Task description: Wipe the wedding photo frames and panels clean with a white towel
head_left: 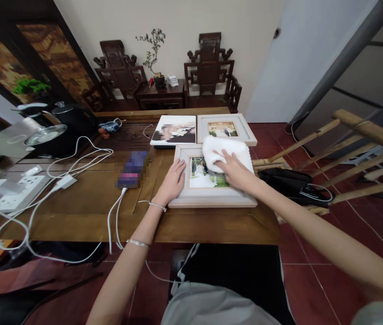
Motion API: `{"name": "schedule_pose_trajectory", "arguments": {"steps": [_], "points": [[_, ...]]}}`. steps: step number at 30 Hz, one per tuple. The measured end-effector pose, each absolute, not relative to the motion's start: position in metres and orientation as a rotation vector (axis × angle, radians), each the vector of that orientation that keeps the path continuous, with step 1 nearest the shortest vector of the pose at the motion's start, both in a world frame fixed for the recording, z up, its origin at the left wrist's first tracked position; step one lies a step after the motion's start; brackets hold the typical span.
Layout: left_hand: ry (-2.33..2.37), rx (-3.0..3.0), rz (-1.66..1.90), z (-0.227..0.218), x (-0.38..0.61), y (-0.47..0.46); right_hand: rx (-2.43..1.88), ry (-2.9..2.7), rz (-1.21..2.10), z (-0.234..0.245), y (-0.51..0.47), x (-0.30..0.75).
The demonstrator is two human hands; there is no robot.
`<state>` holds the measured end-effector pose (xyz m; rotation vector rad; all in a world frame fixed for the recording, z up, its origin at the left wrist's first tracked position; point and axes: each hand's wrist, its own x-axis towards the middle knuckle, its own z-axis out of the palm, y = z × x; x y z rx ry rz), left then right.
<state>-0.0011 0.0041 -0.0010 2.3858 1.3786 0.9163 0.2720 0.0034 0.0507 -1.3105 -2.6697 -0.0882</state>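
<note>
In front of me a pale wooden picture frame (177, 198) lies flat on the table, with a wedding photo in its middle. My left hand (173, 179) rests on the frame's left edge, fingers stretched out along it. A folded white cloth (230, 151) covers the upper right of the frame, and my right hand (230, 169) presses it down with the fingers on top. Behind lie a second pale frame (248, 131) with a photo and a stack of photo panels (174, 129), the top one white-edged.
Left on the wooden table (86, 212) are a phone (132, 169) with a charging cable, a white power strip (20, 192), loose white cables, a small blue-and-white teapot (112, 125) and a glass-lidded pot (47, 137). A bamboo chair (363, 131) stands right.
</note>
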Motion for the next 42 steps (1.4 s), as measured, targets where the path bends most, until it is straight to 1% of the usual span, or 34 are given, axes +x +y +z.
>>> {"name": "schedule_pose_trajectory", "arguments": {"steps": [5, 10, 13, 17, 20, 22, 27, 32, 37, 39, 42], "points": [[1.39, 2.386, 0.913, -0.001, -0.002, 0.004, -1.405, -2.736, -0.23, 0.055, 0.041, 0.26], [1.392, 2.386, 0.924, -0.002, -0.002, 0.005, -1.346, -2.855, -0.229, 0.057, 0.009, 0.258], [1.391, 2.384, 0.94, -0.004, -0.001, 0.006, -1.279, -2.94, -0.106, 0.065, -0.028, 0.262], [1.397, 2.381, 0.958, -0.004, 0.0, 0.005, -1.207, -3.014, 0.149, 0.089, -0.078, 0.266], [1.405, 2.382, 0.938, -0.002, 0.002, 0.004, -1.13, -3.046, 0.324, 0.106, -0.102, 0.267], [1.403, 2.383, 0.919, -0.001, 0.002, 0.003, -1.068, -3.043, 0.368, 0.108, -0.109, 0.266], [1.4, 2.376, 0.927, -0.001, 0.002, 0.004, -1.116, -2.898, 0.232, 0.078, -0.089, 0.262], [1.389, 2.384, 0.917, -0.003, 0.0, 0.005, -1.24, -2.745, -0.043, 0.05, -0.022, 0.263], [1.37, 2.381, 0.939, -0.004, -0.003, 0.005, -1.342, -2.687, -0.193, 0.053, 0.041, 0.259], [1.37, 2.371, 0.953, -0.004, -0.003, 0.005, -1.364, -2.734, -0.194, 0.056, 0.047, 0.254], [1.377, 2.37, 0.952, -0.004, -0.002, 0.005, -1.338, -2.825, -0.166, 0.057, 0.031, 0.249]]}}
